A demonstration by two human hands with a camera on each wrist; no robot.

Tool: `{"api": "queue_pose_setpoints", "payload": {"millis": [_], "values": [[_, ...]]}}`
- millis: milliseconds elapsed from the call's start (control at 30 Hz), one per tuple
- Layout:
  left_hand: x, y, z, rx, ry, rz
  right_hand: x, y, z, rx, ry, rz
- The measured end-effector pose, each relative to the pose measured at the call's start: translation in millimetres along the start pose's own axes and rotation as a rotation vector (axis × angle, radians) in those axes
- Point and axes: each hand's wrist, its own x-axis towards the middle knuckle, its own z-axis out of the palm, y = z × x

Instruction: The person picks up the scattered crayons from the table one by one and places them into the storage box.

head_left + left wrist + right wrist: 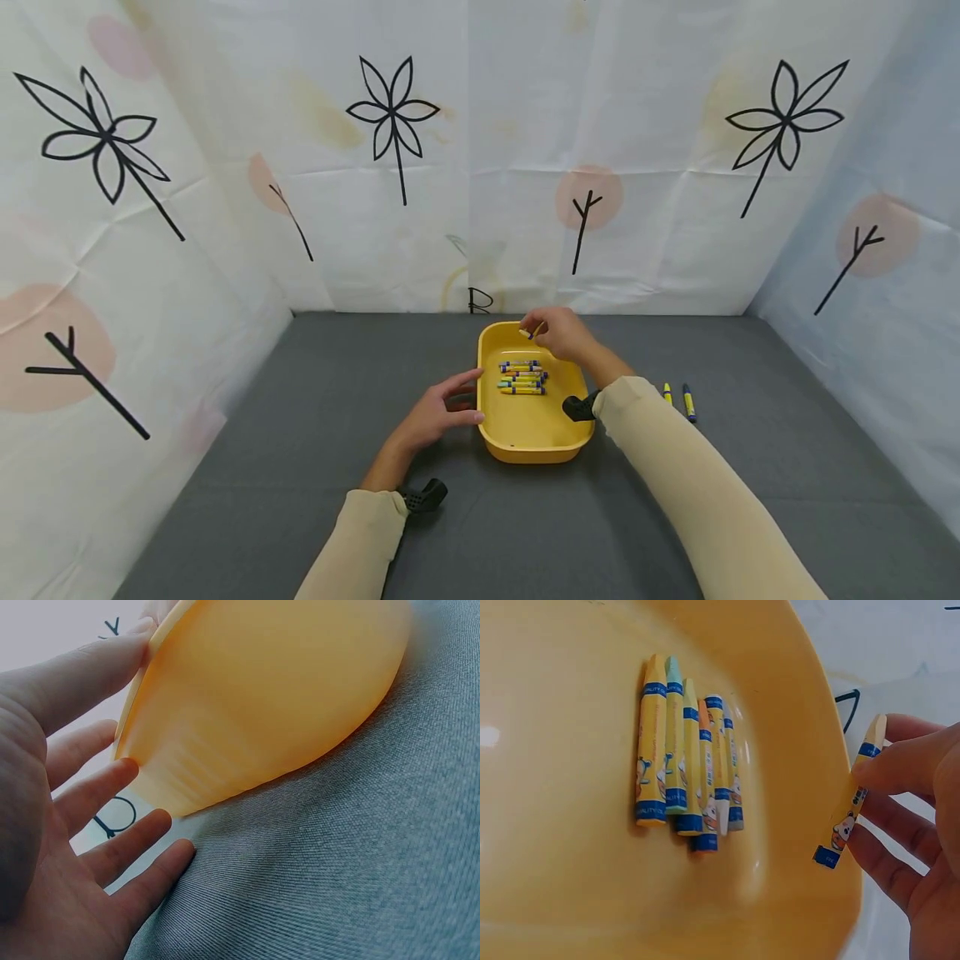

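Observation:
A yellow plastic tub (525,429) stands on the grey cloth, with several wax crayons (522,379) lying side by side in it. In the right wrist view these crayons (690,754) have yellow wrappers with blue bands and tips of various colours. Above the tub's far end, my right hand (564,333) pinches a pale-tipped crayon (853,796) between thumb and fingers. My left hand (431,417) is at the tub's left side, fingers spread and thumb at the rim. From the left wrist, the straight fingers (97,796) appear beside the tub's outer wall (277,690).
To the right of the tub, two more crayons lie on the cloth: a yellow one (667,393), partly hidden by the right sleeve, and a dark-tipped one (689,403). White printed fabric (517,242) hangs behind and along both sides of the grey surface (360,358).

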Motion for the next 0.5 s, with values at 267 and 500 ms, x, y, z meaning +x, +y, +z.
{"api": "queue_pose_setpoints", "payload": {"millis": [267, 500], "values": [[6.2, -23.2, 2.0, 0.009, 0.038, 0.002, 7.1, -0.1, 14.6, -0.05, -0.037, -0.002], [4.7, -22.3, 1.7, 0.032, 0.059, 0.01, 8.5, -8.9, 17.1, -0.073, -0.028, -0.02]]}}
